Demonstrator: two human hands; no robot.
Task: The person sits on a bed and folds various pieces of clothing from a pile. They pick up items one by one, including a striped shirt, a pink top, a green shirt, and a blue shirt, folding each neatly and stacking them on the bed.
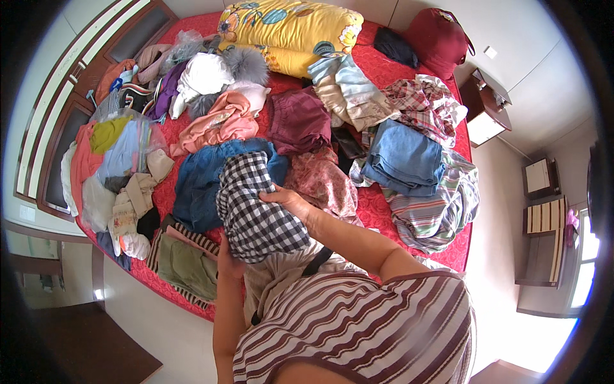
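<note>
A black-and-white checked cloth (264, 211), bunched into a loose fold, is held up in front of me between both hands. My left hand (231, 257) grips its lower left edge, the fingers mostly hidden behind it. On the right side my right hand (288, 200) pinches the cloth, thumb on top. Blue denim (196, 185) lies crumpled on the bed just beyond it. Left of my left wrist, a folded olive garment (187, 266) rests on a black-and-cream striped one (156, 249). To the right of the cloth is a pink patterned satin garment (321, 182).
A red bedspread (369, 201) carries heaps of clothes. Folded jeans (405, 158) lie at right, maroon shorts (298, 120) in the middle, a salmon garment (220, 122) beyond the denim. A yellow floral bundle (292, 29) and a dark red bag (436, 41) stand at the far side.
</note>
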